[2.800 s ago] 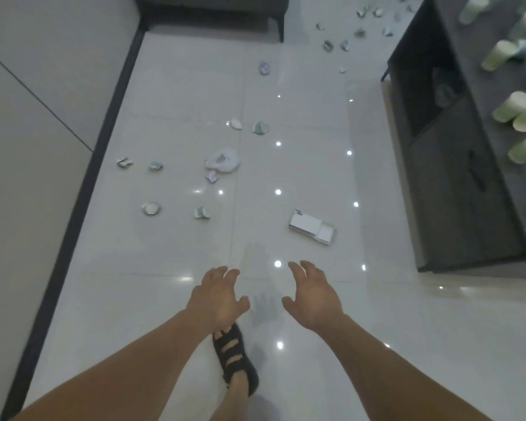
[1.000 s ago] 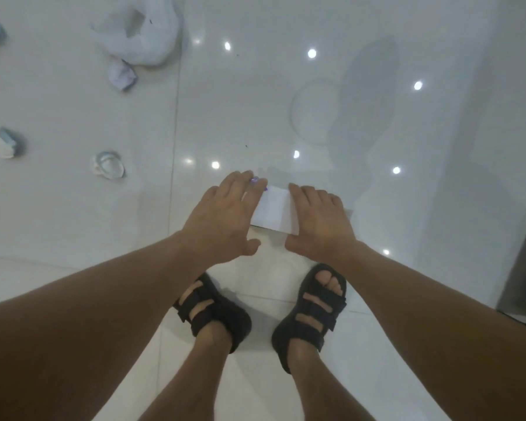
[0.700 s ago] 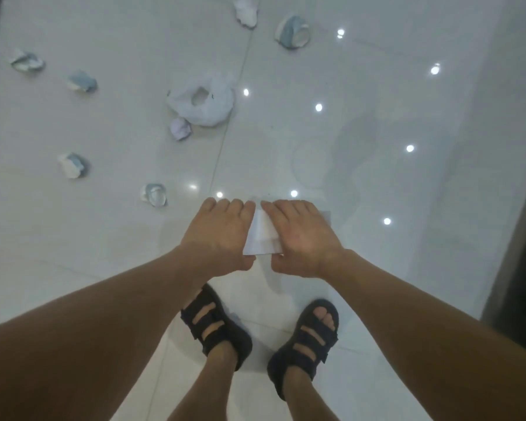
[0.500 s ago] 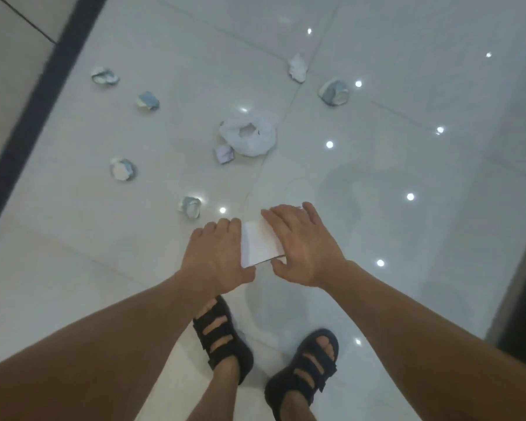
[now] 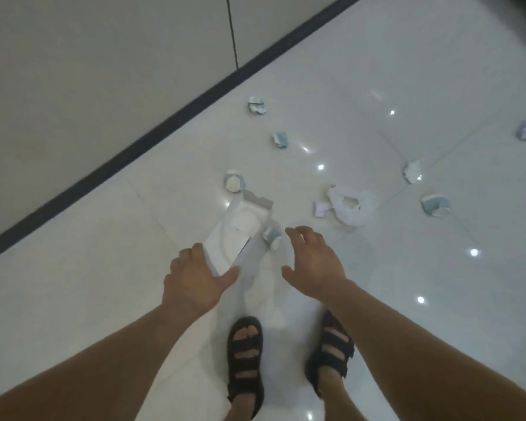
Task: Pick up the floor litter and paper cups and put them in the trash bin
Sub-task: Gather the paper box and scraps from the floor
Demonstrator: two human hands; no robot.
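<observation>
Evidently the gathering step is in hand. The left hand grips the near end of an open white carton, fingers curled over one edge and the thumb against the other, so that the carton slants away from the person above the glossy floor; it looks lifted, though whether its far end touches the tiles cannot be told. The right hand holds nothing: its fingers are spread and loosely bent, just to the right of the carton. Between that hand and the carton's right edge lies a crumpled blue-and-white cup, close to the fingertips and apparently not touched.

Beyond the carton's far end sits another crushed cup, with two more scraps further off along the dark skirting. To the carton's right lie a white plastic bag with a small lilac scrap beside it, and more crumpled pieces past those.

The likely next move is for the right hand to close on the cup nearest the carton. That calls for a short forward reach and a light pinch, since crushed paper skids easily on polished tile. The trash bin is not in view, so most of the task remains.
</observation>
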